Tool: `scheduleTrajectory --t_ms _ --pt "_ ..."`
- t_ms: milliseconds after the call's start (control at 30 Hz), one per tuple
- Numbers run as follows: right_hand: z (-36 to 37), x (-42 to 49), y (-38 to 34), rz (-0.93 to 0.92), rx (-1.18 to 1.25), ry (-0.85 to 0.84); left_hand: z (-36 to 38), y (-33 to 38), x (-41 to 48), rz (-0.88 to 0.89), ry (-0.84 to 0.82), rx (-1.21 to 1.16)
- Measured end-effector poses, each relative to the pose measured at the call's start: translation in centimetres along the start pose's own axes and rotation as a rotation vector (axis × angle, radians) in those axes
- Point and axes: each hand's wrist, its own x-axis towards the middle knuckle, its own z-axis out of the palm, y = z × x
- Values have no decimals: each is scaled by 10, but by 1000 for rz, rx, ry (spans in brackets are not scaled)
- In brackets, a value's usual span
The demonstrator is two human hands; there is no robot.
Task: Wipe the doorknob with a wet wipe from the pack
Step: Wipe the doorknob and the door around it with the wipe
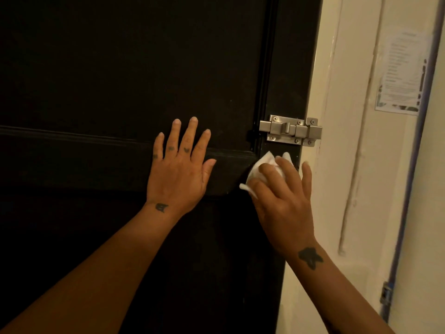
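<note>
A white wet wipe (258, 168) is wrapped under my right hand (284, 198), which presses it against the right edge of the black door (120, 68), just below the steel slide bolt (290, 130). The doorknob itself is hidden beneath the wipe and my fingers. My left hand (179, 165) lies flat on the door's middle rail with its fingers spread and holds nothing. The pack of wipes is not in view.
A cream wall (337, 165) with a thin painted conduit runs to the right of the door. A printed paper notice (402, 71) is taped high on it. A blue-grey vertical frame (409, 189) stands at the far right.
</note>
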Motion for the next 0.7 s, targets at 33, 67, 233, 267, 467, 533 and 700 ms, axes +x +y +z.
scheduleTrajectory --t_ms 33,67,233,267,467,533,700 --pt "-3 -5 4 -85 -10 -20 0 0 0 2 2 -2" --pt "-6 -10 8 -163 -7 -35 0 0 0 4 4 -6" --pt "-32 -19 24 -68 286 68 -1 0 -1 4 6 -2" --pt "-38 -17 29 44 355 117 -1 0 -1 0 5 1" --pt "-51 14 60 504 534 256 -1 2 -1 -10 -15 -4" --pt "-44 25 58 578 586 199 -2 2 -1 -13 -18 -6" --pt "-33 29 36 591 748 69 -3 2 -1 -20 -13 -18"
